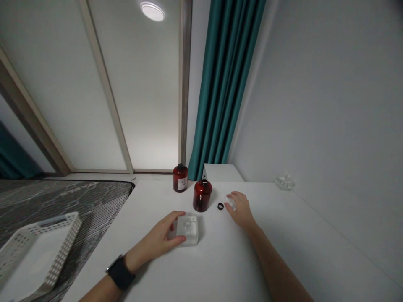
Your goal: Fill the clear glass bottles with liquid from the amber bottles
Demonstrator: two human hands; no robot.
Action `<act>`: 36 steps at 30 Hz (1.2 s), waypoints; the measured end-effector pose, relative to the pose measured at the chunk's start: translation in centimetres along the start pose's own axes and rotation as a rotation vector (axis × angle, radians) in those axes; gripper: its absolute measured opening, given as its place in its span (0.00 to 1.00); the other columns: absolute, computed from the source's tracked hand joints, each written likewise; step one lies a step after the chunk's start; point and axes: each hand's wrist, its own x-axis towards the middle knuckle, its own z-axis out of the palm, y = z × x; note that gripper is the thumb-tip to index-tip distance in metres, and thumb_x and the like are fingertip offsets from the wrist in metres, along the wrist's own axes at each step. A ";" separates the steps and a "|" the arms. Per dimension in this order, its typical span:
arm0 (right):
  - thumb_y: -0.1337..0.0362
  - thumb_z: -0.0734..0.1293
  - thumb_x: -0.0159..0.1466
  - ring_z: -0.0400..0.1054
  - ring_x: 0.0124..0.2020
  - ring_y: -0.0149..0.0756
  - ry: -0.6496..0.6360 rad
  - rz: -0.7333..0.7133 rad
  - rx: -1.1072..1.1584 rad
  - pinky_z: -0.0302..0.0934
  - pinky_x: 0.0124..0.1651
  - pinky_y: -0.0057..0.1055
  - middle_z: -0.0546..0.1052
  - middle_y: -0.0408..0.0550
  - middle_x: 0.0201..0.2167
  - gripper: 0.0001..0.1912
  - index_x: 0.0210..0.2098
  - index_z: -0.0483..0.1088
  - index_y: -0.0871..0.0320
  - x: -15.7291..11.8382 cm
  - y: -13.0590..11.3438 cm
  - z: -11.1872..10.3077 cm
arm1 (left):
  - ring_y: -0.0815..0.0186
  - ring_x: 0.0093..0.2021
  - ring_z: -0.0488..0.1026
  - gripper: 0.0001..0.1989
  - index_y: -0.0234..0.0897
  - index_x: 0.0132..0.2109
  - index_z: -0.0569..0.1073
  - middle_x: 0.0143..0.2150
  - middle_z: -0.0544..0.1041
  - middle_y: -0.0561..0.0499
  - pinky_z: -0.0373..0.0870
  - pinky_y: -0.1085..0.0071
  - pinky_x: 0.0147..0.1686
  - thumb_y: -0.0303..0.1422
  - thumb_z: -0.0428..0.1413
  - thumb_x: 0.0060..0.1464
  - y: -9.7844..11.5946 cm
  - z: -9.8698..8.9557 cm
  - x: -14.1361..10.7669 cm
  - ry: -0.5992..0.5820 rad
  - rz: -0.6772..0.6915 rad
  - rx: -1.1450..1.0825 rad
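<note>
My left hand (163, 235) wears a black watch and grips a clear square box (187, 230) from its left side, thumb at the near edge and fingers at the far edge. The box rests on the white table. Farther right, my right hand (241, 209) has its fingers curved round a small clear piece (231, 204) at the tabletop; its kind is too small to tell. Just left of those fingers lies a black ring (221, 206). A dark red-brown bottle (202, 196) with an uncapped neck stands upright between the hands.
A second red-brown bottle (180, 178), with a black cap and white label, stands at the table's (201, 277) far edge. Near the right wall sits a clear object (285, 182). A white box (222, 172) is behind. Left of the table is a white perforated basket (59, 247).
</note>
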 end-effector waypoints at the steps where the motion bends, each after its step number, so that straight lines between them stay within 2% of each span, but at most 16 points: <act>1: 0.61 0.67 0.63 0.68 0.52 0.51 -0.004 0.021 -0.009 0.61 0.55 0.47 0.76 0.57 0.48 0.13 0.46 0.72 0.57 -0.1 0.1 0.0 | 0.59 0.41 0.72 0.28 0.37 0.61 0.64 0.52 0.74 0.43 0.70 0.61 0.45 0.32 0.58 0.53 -0.1 0.1 0.0 0.000 0.004 0.001; 6: 0.63 0.67 0.60 0.70 0.42 0.46 -0.040 0.097 -0.017 0.62 0.46 0.39 0.77 0.51 0.38 0.10 0.42 0.68 0.56 -0.3 0.1 0.1 | 0.60 0.41 0.71 0.28 0.38 0.61 0.64 0.51 0.74 0.45 0.70 0.62 0.45 0.32 0.58 0.54 -0.7 0.3 0.0 0.009 0.006 -0.002; 12: 0.65 0.66 0.57 0.70 0.38 0.46 -0.008 0.164 0.040 0.60 0.43 0.38 0.76 0.48 0.33 0.07 0.36 0.65 0.54 -0.2 -0.3 0.2 | 0.60 0.41 0.71 0.28 0.38 0.61 0.64 0.52 0.74 0.45 0.70 0.63 0.44 0.31 0.58 0.53 -0.5 0.2 0.0 -0.002 -0.001 -0.010; 17: 0.60 0.64 0.58 0.70 0.31 0.44 0.109 0.253 0.143 0.62 0.37 0.37 0.74 0.46 0.29 0.07 0.35 0.62 0.53 0.1 -1.4 -0.6 | 0.60 0.41 0.71 0.28 0.37 0.61 0.64 0.52 0.74 0.44 0.70 0.62 0.45 0.32 0.58 0.53 0.0 0.1 0.0 -0.014 -0.023 -0.009; 21: 0.54 0.61 0.65 0.71 0.36 0.46 0.282 0.303 0.244 0.65 0.40 0.41 0.75 0.51 0.35 0.11 0.41 0.61 0.54 -0.4 -4.1 -2.1 | 0.59 0.42 0.71 0.28 0.37 0.60 0.64 0.52 0.74 0.43 0.70 0.61 0.46 0.32 0.58 0.52 0.4 -0.1 0.0 -0.017 -0.025 -0.013; 25: 0.54 0.61 0.67 0.73 0.41 0.45 0.325 0.198 0.375 0.67 0.46 0.41 0.75 0.52 0.38 0.11 0.42 0.63 0.54 -1.8 -8.1 -3.6 | 0.60 0.42 0.70 0.29 0.38 0.61 0.64 0.53 0.73 0.44 0.70 0.61 0.46 0.30 0.58 0.51 0.6 -0.1 -0.1 -0.016 -0.028 0.002; 29: 0.60 0.63 0.67 0.74 0.44 0.44 0.233 0.001 0.530 0.68 0.47 0.39 0.76 0.51 0.39 0.06 0.42 0.66 0.52 -3.2 -11.4 -4.5 | 0.59 0.43 0.70 0.28 0.37 0.61 0.64 0.52 0.73 0.44 0.69 0.61 0.46 0.30 0.59 0.52 0.6 0.0 -0.2 -0.013 -0.014 -0.013; 31: 0.63 0.63 0.67 0.74 0.44 0.44 0.189 -0.074 0.585 0.68 0.47 0.38 0.77 0.50 0.39 0.05 0.42 0.68 0.52 -3.5 -12.2 -4.7 | 0.59 0.43 0.70 0.28 0.36 0.60 0.64 0.52 0.73 0.44 0.70 0.61 0.46 0.30 0.59 0.52 0.6 0.0 -0.2 -0.012 -0.007 -0.014; 36: 0.66 0.63 0.67 0.74 0.39 0.40 0.151 -0.129 0.616 0.69 0.42 0.34 0.77 0.47 0.35 0.05 0.42 0.69 0.52 -3.1 -12.7 -5.2 | 0.58 0.45 0.71 0.28 0.36 0.61 0.64 0.52 0.73 0.43 0.71 0.61 0.46 0.32 0.60 0.53 0.6 0.0 -0.1 -0.015 0.006 -0.002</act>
